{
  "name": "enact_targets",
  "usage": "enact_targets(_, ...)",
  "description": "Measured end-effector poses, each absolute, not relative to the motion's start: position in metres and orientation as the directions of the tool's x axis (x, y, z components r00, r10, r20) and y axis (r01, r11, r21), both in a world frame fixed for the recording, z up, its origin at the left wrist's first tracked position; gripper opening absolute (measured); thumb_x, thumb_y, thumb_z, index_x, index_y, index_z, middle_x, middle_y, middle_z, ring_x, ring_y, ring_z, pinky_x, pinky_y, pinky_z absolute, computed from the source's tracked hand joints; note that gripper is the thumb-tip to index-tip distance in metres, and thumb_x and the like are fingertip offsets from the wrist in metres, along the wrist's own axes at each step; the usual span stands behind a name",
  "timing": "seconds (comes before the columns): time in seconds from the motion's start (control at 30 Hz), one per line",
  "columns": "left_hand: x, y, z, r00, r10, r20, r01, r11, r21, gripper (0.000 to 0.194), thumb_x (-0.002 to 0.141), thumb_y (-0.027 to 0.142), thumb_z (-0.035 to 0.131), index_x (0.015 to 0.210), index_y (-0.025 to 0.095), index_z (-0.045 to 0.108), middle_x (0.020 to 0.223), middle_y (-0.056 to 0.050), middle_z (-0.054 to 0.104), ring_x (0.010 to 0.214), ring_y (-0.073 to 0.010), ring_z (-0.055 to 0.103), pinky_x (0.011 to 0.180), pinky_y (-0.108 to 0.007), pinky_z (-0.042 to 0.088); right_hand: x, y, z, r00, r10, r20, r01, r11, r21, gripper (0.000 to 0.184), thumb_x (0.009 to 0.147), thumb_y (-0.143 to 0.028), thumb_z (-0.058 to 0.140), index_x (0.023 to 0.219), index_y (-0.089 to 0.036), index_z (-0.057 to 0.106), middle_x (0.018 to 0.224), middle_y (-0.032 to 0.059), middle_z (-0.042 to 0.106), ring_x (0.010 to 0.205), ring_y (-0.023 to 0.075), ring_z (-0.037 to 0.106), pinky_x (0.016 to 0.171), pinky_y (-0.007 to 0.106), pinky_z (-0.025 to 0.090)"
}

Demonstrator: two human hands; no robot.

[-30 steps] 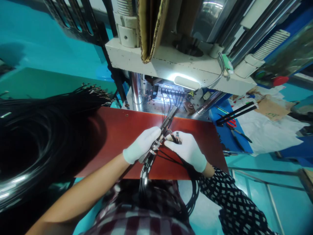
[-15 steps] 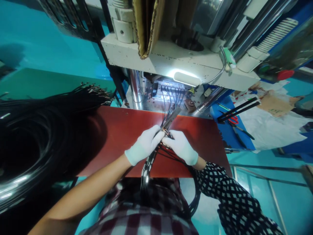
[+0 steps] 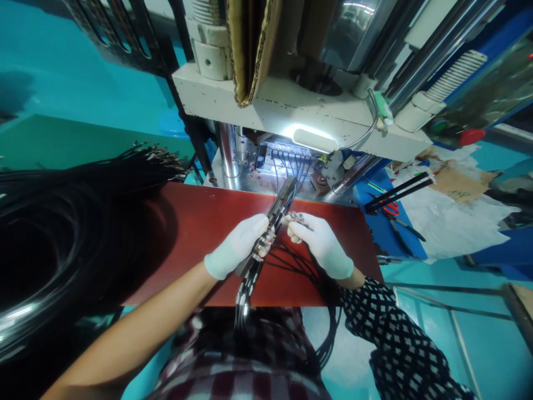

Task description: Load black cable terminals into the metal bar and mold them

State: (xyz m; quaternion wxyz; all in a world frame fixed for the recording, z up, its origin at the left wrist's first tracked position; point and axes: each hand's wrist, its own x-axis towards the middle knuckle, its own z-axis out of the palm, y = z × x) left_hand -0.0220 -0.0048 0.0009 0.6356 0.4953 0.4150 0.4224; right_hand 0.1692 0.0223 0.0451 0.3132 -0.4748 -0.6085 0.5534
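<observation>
My left hand (image 3: pixel 241 244), in a white glove, is closed around a long grey metal bar (image 3: pixel 282 199) that slants up toward the press. Small metal cable ends lie along the bar by my fingertips. Beside it, my gloved right hand (image 3: pixel 318 239) pinches a few black cables (image 3: pixel 297 260) near their metal-tipped ends (image 3: pixel 296 218). Those cables trail down over the board's front edge. Another bundle of black cables (image 3: pixel 246 289) hangs below my left hand. Behind the bar, several cables run into a lit metal fixture (image 3: pixel 287 158) on the press bed.
The press's white plate (image 3: pixel 258 114) spans above, with a bright lamp (image 3: pixel 315 140) under it. A large coil of black cables (image 3: pixel 79 233) lies on the left of the red-brown board (image 3: pixel 200 222). Pliers (image 3: pixel 400 225) and two black rods (image 3: pixel 400 193) are at right.
My hands have moved apart. My right hand has shifted right with its cable ends, and more of the metal bar now shows in my left hand. The view has shifted slightly.
</observation>
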Motion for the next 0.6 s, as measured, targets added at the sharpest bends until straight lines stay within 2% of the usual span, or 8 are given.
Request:
enact_targets(0.2,-0.021,-0.004,0.001,0.288,0.948,-0.139,-0.150,0.188,0.971,0.038,0.095,0.057,0.047,0.091,0.019,0.054,0.071,0.000,0.051,0.051,-0.0105,0.042,0.044,-0.026,0.038,0.164,0.024,0.050,-0.373,0.915,-0.154,0.254,-0.059,-0.965,0.035,0.089,-0.043,0.059,0.065,-0.018,0.057,0.061,-0.0014,0.050,0.061,0.0126,0.046,0.059,0.027,0.037)
enact_targets(0.33,-0.021,-0.004,0.001,0.262,0.961,-0.086,-0.074,0.109,0.991,0.037,0.096,0.054,0.044,0.089,0.019,0.053,0.073,-0.002,0.055,0.057,-0.0127,0.045,0.049,-0.028,0.041,0.160,0.027,0.041,-0.341,0.934,-0.108,0.280,-0.009,-0.960,0.029,0.083,-0.037,0.066,0.064,-0.018,0.054,0.062,-0.0032,0.052,0.063,0.0122,0.046,0.061,0.027,0.036)
enact_targets(0.5,-0.021,-0.005,0.003,0.279,0.958,-0.064,-0.027,0.074,0.997,0.037,0.099,0.053,0.038,0.092,0.019,0.051,0.073,0.000,0.051,0.057,-0.0126,0.043,0.052,-0.029,0.040,0.153,0.027,0.034,-0.386,0.918,-0.091,0.275,0.020,-0.961,0.028,0.086,-0.034,0.062,0.065,-0.018,0.051,0.064,-0.0042,0.051,0.063,0.0112,0.045,0.060,0.026,0.035)
enact_targets(0.6,-0.020,-0.006,0.003,0.252,0.967,-0.031,0.096,0.007,0.995,0.036,0.100,0.050,0.037,0.085,0.019,0.047,0.075,0.001,0.048,0.064,-0.0127,0.043,0.061,-0.029,0.041,0.151,0.024,0.032,-0.340,0.936,-0.093,0.330,0.026,-0.944,0.029,0.086,-0.033,0.062,0.065,-0.018,0.050,0.063,-0.0048,0.049,0.062,0.0108,0.043,0.058,0.025,0.032)
